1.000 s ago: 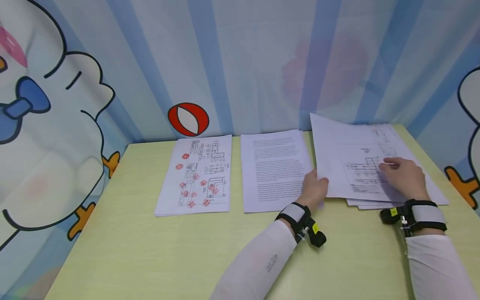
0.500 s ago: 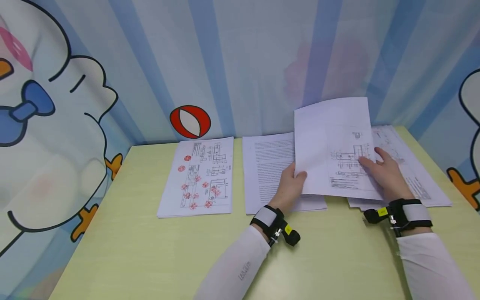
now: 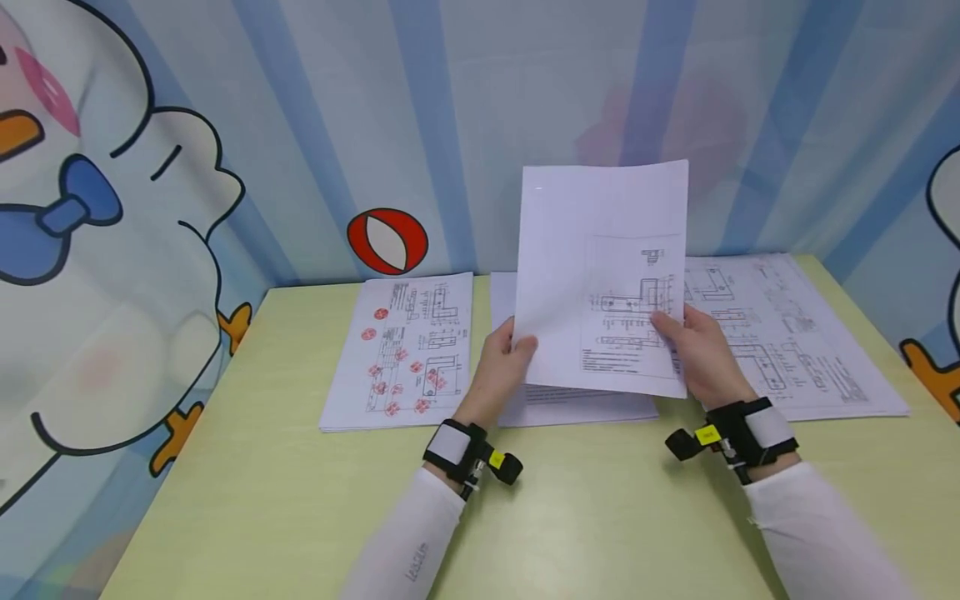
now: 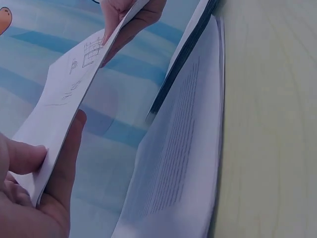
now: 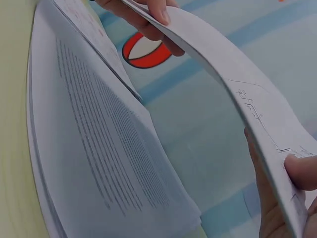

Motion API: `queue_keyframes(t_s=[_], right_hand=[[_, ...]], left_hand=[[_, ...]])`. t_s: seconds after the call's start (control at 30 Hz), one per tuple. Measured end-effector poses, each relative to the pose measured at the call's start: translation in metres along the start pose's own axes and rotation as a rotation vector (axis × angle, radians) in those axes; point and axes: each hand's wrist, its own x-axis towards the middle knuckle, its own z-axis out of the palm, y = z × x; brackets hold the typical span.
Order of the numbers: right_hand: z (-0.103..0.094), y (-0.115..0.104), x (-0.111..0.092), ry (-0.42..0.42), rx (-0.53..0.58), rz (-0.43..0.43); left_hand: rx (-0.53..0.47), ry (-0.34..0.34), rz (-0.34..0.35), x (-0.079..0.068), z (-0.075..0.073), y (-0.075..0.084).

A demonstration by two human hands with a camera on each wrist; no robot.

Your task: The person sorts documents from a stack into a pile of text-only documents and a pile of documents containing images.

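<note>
A stapled bundle of paper, its top sheet printed with a technical drawing, is held up over the middle stack. My left hand pinches its left edge, thumb on the front and fingers behind. On the opposite edge my right hand grips it the same way, thumb across the drawing. Both wrist views show the bundle raised off the papers below, bowing slightly in the right wrist view. Underneath lies a stack of text pages, partly covered by the bundle in the head view.
To the left lies a stack of drawings with red stamps. Another pile of drawings sits at the right, near the table's far edge. A striped cartoon curtain hangs right behind the table.
The bundle has been lifted off the right pile and carried left, in front of the text pages. Both hands moved left with it, and the right hand now grips its right edge.
</note>
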Motion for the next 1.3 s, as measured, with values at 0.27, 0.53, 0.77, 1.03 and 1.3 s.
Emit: queue_keyframes(t_s=[0.27,0.53,0.77,1.03,1.3], right_hand=[[0.056,-0.007,0.002,-0.006,0.002,-0.055],[0.11,-0.005,0.012,-0.026,-0.021,-0.011],[0.159,-0.005,0.018,-0.098,-0.066,0.065],[0.207,0.008,0.03,-0.171,-0.26,0.039],[0.23,0.017,0.032,-0.174,-0.43,-0.007]], left_hand=[[0.034,0.137,-0.076,-0.019,-0.058,0.002],[0.137,0.248,-0.182,-0.032,-0.113,0.004],[0.305,0.326,-0.236,-0.043,-0.168,-0.01],[0.473,0.367,-0.284,-0.054,-0.205,-0.034],[0.562,0.411,-0.315,-0.058,-0.216,-0.034]])
